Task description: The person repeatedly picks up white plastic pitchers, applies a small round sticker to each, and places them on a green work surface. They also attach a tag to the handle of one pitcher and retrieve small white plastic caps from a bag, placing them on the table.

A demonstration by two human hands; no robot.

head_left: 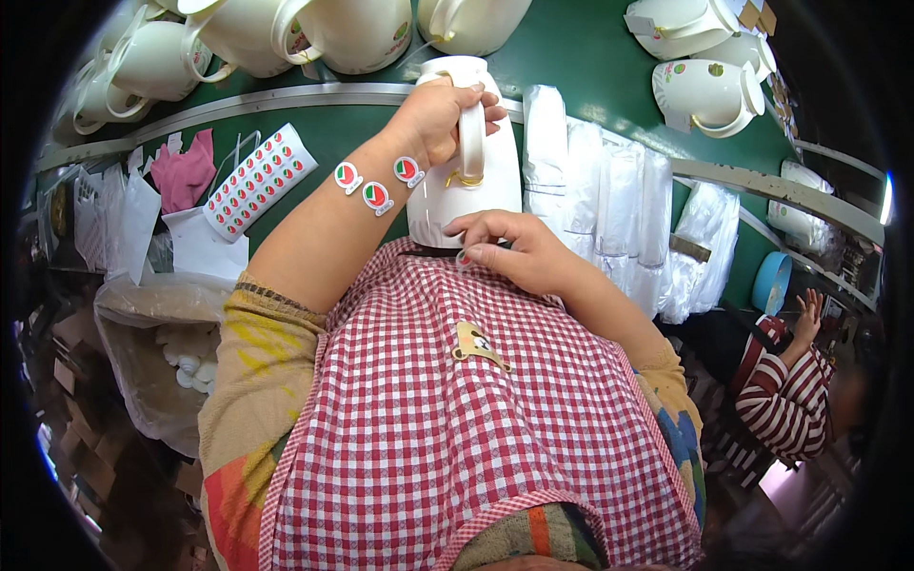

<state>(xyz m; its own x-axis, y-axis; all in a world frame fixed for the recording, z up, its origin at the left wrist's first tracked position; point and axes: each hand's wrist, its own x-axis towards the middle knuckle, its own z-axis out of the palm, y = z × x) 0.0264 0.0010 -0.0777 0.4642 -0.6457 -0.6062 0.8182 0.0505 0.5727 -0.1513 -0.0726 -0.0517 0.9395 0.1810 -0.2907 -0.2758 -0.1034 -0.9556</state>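
Observation:
A white jug point(438, 202) lies on its side in front of my apron, its handle point(472, 147) facing up. My left hand point(433, 119) is wrapped round that handle near the jug's far end. A thin yellow tie point(465, 179) hangs at the handle's near end. By the jug's near end, my right hand point(519, 249) pinches a small round sticker point(464, 258) between thumb and finger. Several round red, white and green stickers point(377, 198) are stuck on my left forearm.
Several white jugs point(347, 33) stand at the far left, more point(705, 93) at the far right. Clear plastic bags point(619, 190) lie right of my jug. Left are a sticker sheet point(259, 181), a pink cloth point(184, 171) and a lined bin point(143, 333). Another person point(785, 400) is at right.

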